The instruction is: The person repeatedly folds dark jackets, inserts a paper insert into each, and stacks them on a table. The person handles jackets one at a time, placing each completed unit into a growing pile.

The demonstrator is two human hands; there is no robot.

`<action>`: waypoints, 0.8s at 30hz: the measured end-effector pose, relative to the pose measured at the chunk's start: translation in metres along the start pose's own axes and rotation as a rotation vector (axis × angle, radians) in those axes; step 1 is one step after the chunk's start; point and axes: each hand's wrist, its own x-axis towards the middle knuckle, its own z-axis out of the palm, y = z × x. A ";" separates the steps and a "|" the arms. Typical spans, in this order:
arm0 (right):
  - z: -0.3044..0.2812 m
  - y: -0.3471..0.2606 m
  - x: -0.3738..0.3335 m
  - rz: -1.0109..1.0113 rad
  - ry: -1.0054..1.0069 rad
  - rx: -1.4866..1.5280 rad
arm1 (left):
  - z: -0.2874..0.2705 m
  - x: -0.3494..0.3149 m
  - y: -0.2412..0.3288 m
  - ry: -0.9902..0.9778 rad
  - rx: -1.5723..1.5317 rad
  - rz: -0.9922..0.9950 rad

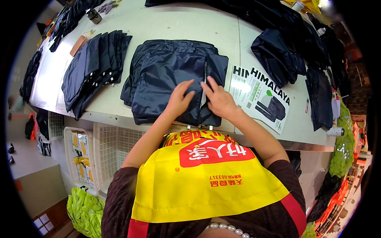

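Observation:
A stack of dark navy, shiny garments [162, 75] lies folded in front of me at the table's near edge. My left hand [181, 98] rests on the top one, fingers stretched and spread. Close by on the right, my right hand [218, 98] touches the same garment with its fingers apart, beside a dark zipper-like strip [205, 71]. A small white strip shows beside the right fingers; what it is I cannot make out. Small white tags stick out at the garment's near edge.
Left on the white table [190, 23] are fanned folded dark garments [93, 59], a brown block [78, 46] and a dark jar [93, 16]. Printed packaging sheets [264, 99], crumpled dark fabric [278, 55] and a thread spool [335, 131] lie right. White plastic baskets [113, 142] stand below left.

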 end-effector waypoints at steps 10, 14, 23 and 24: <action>0.033 0.041 0.004 0.805 0.207 1.185 | -0.059 -0.090 0.036 -0.291 -0.662 -1.270; -0.012 0.013 0.013 1.012 0.006 1.922 | -0.052 -0.084 0.048 -0.046 -1.267 -1.217; -0.064 -0.002 -0.007 0.504 -0.180 1.814 | -0.125 0.001 0.077 0.629 -1.101 -0.634; -0.062 0.017 -0.018 0.511 -0.192 1.617 | -0.151 0.008 0.049 0.695 -0.951 -0.734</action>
